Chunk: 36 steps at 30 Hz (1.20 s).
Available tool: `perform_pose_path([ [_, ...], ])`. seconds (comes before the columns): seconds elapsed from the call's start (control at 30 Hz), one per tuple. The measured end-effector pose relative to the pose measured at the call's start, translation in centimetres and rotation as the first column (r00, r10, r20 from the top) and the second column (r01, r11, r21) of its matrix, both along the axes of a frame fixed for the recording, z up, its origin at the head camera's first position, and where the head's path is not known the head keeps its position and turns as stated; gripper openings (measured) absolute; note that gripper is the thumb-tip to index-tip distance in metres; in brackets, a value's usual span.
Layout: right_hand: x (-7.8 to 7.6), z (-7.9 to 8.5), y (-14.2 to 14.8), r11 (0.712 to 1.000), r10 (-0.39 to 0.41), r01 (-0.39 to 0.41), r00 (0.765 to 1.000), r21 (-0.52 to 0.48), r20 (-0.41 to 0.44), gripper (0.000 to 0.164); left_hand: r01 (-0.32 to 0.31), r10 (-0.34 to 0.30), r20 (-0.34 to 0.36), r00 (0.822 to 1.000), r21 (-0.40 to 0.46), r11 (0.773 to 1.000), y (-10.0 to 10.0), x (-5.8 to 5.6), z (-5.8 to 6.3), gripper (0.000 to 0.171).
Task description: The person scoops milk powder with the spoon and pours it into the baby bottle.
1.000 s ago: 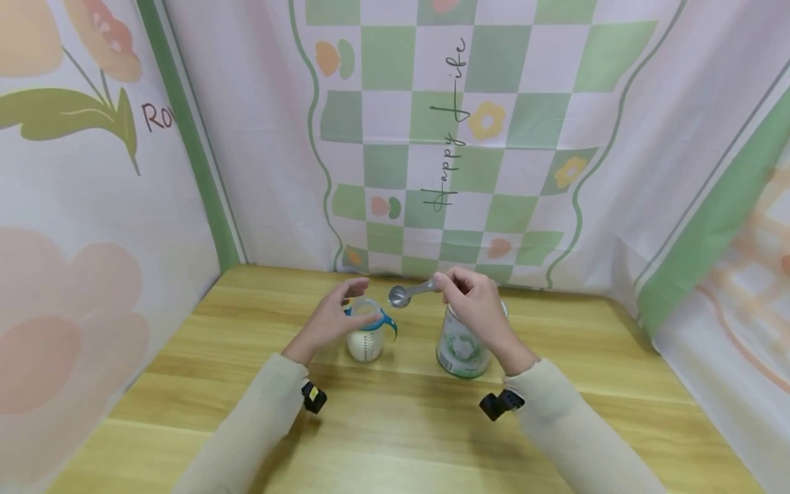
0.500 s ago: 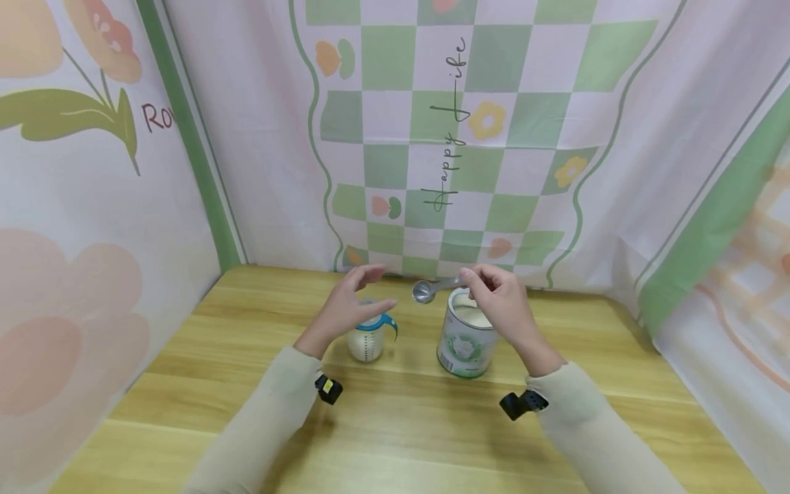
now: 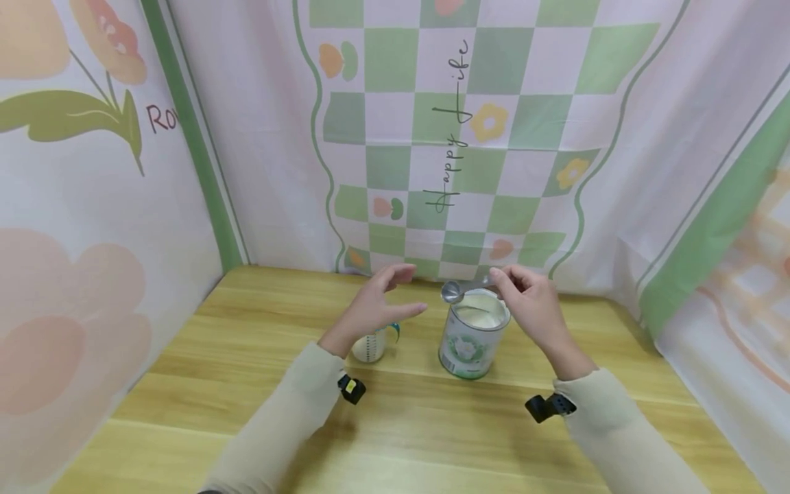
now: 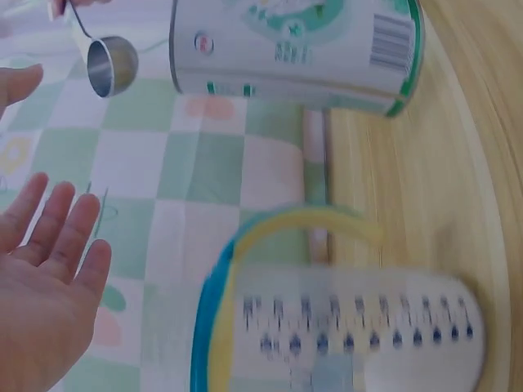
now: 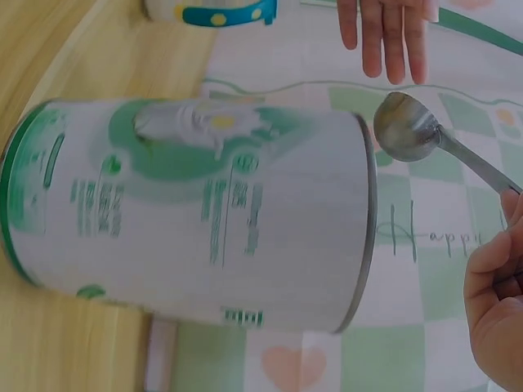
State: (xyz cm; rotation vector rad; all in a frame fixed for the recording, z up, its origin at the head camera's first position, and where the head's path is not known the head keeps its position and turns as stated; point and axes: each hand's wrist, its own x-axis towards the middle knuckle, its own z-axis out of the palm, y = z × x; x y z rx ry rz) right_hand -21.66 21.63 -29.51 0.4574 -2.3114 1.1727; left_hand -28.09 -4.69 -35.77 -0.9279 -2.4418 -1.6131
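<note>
Has one bottle (image 3: 370,348) at left, one can (image 3: 465,347) at right, one scoop (image 3: 453,293) pinched in right hand (image 3: 532,302), and holds left hand (image 3: 375,309) with thumb and fingers wide apart.

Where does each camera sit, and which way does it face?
Head: worn on the head, looking forward and down at the table; left hand, right hand and sleeves show.
Left wrist: worn there, facing the bottle and can; the left hand and a bit of the right show.
Right wrist: worn there, facing the can; the right hand and part of the left show.
Both wrist views share can and scoop.
</note>
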Motion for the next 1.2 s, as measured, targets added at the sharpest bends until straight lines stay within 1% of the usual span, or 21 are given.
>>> perform_pose_path([
  [0.13,-1.3,-1.6,1.9,1.0,-0.021,0.022,0.999,0.011,-0.028,0.027,0.037,-0.037,0.026,0.999,-0.011,0.999,1.4,0.4,0.0,0.078],
  [0.23,-2.0,-2.7,3.1,0.999,-0.045,0.046,0.998,0.02,-0.04,0.028,0.055,-0.054,0.043,0.998,-0.025,0.998,2.4,0.5,-0.3,0.082],
  [0.4,-2.2,-3.5,4.0,0.997,-0.066,0.068,0.996,0.037,-0.068,0.029,0.063,-0.06,0.071,0.996,-0.038,0.997,3.8,0.4,-1.0,0.091],
  [0.53,-2.1,-3.9,4.3,0.993,-0.077,0.086,0.992,0.076,-0.104,0.03,0.065,-0.06,0.095,0.994,-0.05,0.997,4.9,0.4,-1.7,0.095],
  [0.63,-2.1,-4.4,4.5,0.987,-0.079,0.097,0.987,0.126,-0.141,0.029,0.051,-0.044,0.109,0.993,-0.065,0.997,5.7,0.5,-2.3,0.1],
  [0.83,-2.3,-5.2,4.7,0.969,-0.069,0.112,0.978,0.218,-0.195,0.025,0.015,-0.004,0.181,0.983,-0.057,0.998,7.2,0.7,-3.4,0.107],
  [1.0,-2.5,-5.6,4.8,0.958,-0.066,0.123,0.974,0.26,-0.216,0.022,-0.001,0.007,0.227,0.974,-0.026,1.0,8.4,0.5,-4.2,0.11],
  [1.2,-2.6,-5.7,4.8,0.936,-0.045,0.122,0.972,0.332,-0.232,0.028,-0.019,0.013,0.259,0.966,0.023,1.0,9.6,0.0,-5.3,0.113],
])
